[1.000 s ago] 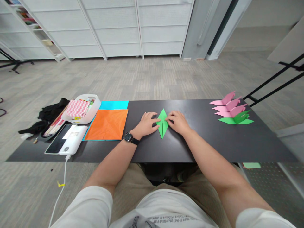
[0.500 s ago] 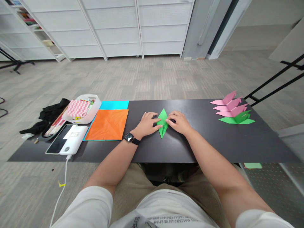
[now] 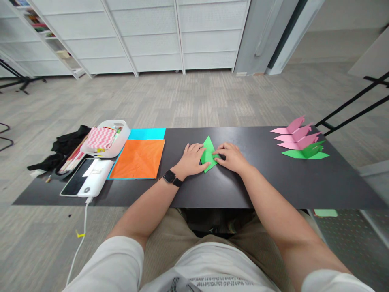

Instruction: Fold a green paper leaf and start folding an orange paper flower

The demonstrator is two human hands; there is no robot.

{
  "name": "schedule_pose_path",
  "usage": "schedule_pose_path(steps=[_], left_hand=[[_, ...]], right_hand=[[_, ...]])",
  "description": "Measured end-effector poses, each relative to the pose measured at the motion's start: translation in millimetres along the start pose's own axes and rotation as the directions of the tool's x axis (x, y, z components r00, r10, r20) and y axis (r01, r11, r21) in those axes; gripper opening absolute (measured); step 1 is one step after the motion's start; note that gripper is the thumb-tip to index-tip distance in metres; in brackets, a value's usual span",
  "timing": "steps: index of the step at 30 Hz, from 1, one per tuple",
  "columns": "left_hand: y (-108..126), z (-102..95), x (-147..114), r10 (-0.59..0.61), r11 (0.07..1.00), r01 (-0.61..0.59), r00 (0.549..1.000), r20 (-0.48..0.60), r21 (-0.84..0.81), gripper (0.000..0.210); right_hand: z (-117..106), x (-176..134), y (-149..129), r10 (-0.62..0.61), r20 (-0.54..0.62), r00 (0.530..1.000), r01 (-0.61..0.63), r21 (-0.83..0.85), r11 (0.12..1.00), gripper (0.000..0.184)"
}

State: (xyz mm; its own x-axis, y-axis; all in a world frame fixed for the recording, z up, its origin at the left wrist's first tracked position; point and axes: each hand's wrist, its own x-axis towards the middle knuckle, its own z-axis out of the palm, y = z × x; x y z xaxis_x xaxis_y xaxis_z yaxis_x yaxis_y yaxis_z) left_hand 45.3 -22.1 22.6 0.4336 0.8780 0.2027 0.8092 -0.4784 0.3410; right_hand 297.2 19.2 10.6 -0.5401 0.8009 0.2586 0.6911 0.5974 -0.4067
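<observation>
Centrally, the green folded paper (image 3: 208, 152) lies on the worktop (image 3: 209, 194), long axis near 12–6 o'clock. Left hand (image 3: 193, 159) contacts its 9 o'clock side, fingers spread; right hand (image 3: 231, 158) contacts 3 o'clock, fingers narrow, pinch indeterminate. Both equally near.

The hands (image 3: 191, 159) (image 3: 232, 158) hide parts of the folded green paper (image 3: 208, 154).

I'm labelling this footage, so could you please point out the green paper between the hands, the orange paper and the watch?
Green paper (image 3: 208, 154), head view: middle of its visible face.
Orange paper (image 3: 138, 159), head view: middle of its top face.
Watch (image 3: 169, 176), head view: its dark screen.
</observation>
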Motion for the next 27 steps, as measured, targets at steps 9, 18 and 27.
schedule_pose_path(steps=[9, 18, 27], left_hand=[[-8.6, -12.8, -0.6, 0.082, 0.996, -0.082, 0.996, 0.022, -0.017, 0.044], [-31.3, -13.3, -1.4, 0.123, 0.991, -0.117, 0.987, 0.102, -0.063, 0.035], [-38.7, -15.4, 1.4, 0.207, 0.976, -0.202, 0.977, 0.055, -0.084, 0.025]], right_hand=[[1.3, -0.4, 8.5, 0.021, -0.006, 1.0, -0.022, -0.024, 0.999, 0.022], [4.5, 0.6, 17.7, 0.035, -0.011, 0.999, -0.035, -0.041, 0.999, 0.027], [6.0, 0.1, 19.6, 0.002, -0.012, 1.0, -0.002, -0.045, 0.999, 0.03]])
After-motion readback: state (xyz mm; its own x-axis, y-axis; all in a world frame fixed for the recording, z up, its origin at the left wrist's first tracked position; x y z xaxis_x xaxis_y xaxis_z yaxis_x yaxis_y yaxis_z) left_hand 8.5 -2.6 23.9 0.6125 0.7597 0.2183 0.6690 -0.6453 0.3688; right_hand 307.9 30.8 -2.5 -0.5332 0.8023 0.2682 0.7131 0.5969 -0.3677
